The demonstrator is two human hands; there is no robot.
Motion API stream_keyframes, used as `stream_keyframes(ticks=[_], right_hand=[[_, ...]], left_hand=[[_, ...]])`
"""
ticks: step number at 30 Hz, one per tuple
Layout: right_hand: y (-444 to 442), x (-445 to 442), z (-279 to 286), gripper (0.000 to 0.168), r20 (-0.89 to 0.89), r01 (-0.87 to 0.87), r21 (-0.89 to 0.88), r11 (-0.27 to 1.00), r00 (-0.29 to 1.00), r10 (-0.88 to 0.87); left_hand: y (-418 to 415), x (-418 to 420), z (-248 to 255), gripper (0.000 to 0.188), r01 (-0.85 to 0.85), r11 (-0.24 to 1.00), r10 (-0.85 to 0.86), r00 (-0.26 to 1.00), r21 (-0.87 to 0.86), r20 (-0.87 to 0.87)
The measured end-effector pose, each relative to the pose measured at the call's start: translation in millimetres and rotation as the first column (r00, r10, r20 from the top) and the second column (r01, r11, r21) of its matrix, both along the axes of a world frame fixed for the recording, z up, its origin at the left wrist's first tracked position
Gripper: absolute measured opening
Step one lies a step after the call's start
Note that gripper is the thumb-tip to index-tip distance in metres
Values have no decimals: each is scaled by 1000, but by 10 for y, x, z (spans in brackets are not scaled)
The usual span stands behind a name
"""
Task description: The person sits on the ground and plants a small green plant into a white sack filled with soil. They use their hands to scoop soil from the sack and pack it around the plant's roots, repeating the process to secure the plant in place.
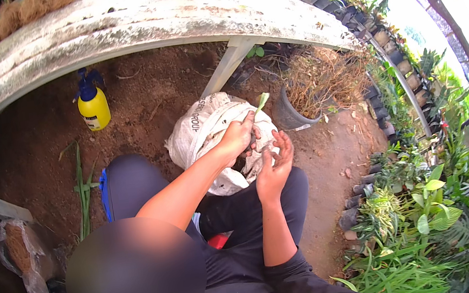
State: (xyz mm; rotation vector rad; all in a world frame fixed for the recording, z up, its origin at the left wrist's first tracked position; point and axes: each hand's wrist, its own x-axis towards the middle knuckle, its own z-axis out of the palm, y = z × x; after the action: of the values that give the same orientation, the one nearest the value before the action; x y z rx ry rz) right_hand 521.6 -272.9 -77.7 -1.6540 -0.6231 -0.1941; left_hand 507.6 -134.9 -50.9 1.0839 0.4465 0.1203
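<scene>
My left hand (240, 139) is closed around a small plant, whose pale green leaf (262, 101) stands up past the thumb. Dark soil clings to its fingers, which hide the lower part of the plant. Just to the right, my right hand (275, 161) is held palm up with its fingers apart and slightly curled, holding nothing that I can see. Both hands are over a white woven sack (188, 137) with a rolled-down rim, standing on the ground by my bent legs. Some dark material shows inside the sack, mostly hidden by the hands.
A long weathered bench (131, 21) with coir clumps (33, 9) spans the top. Beneath it stand a yellow spray bottle (94, 111) and a bench leg (225, 67). A black pot (292, 111) lies near dry roots (319, 80). Cut leaves (83, 190) lie left; potted plants (432, 208) line the right.
</scene>
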Motion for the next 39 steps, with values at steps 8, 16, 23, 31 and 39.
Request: stream_keyframes(ticks=[8, 16, 23, 31, 39], right_hand=[[107, -22, 314, 35, -118, 164, 286, 944, 984, -135], [389, 27, 492, 29, -252, 263, 432, 863, 954, -165], [571, 45, 214, 22, -370, 354, 500, 790, 913, -174], [315, 413, -195, 21, -539, 412, 418, 809, 830, -145], [21, 816, -811, 9, -789, 503, 377, 778, 615, -15]], left_hand=[[80, -106, 109, 52, -53, 999, 52, 993, 4, 104], [199, -338, 177, 37, -59, 998, 58, 988, 5, 145], [334, -703, 436, 41, -136, 990, 137, 989, -25, 56], [410, -594, 408, 39, -47, 995, 52, 997, -91, 58], [158, -197, 75, 45, -21, 989, 10, 997, -144, -82]])
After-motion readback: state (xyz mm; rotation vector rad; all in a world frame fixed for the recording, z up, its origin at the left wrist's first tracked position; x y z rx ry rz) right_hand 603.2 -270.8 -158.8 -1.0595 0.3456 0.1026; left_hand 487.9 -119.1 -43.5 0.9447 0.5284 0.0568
